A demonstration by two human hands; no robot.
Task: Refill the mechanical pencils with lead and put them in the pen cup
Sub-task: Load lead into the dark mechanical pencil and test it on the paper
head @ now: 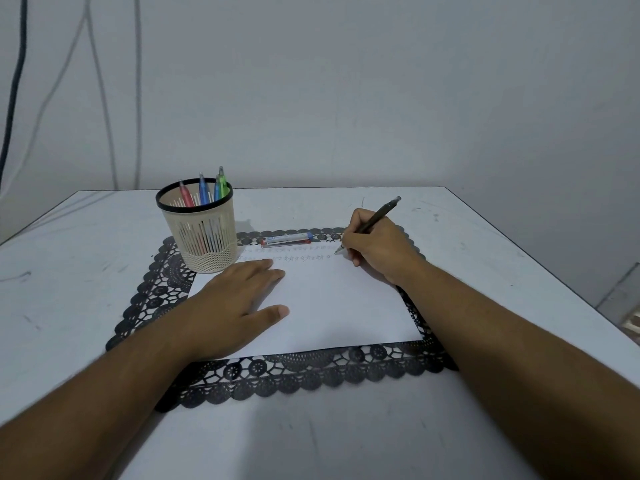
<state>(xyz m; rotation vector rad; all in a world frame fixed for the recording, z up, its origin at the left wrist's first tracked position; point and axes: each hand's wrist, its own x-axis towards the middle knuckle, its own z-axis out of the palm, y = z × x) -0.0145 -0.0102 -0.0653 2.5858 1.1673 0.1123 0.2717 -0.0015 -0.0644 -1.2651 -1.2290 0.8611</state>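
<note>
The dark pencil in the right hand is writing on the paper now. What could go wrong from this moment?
1. The right hand presses the dark pencil tip onto the paper; fresh lead might snap if pushed hard.
2. The lead case lies close beside that hand and could be knocked away.
3. The left hand rests flat near the pen cup; a careless move might tip it.

A white sheet of paper (332, 306) is laid on a black lace placemat (304, 375) at frame centre. Cables (104, 81) are seen hanging at upper left.
</note>
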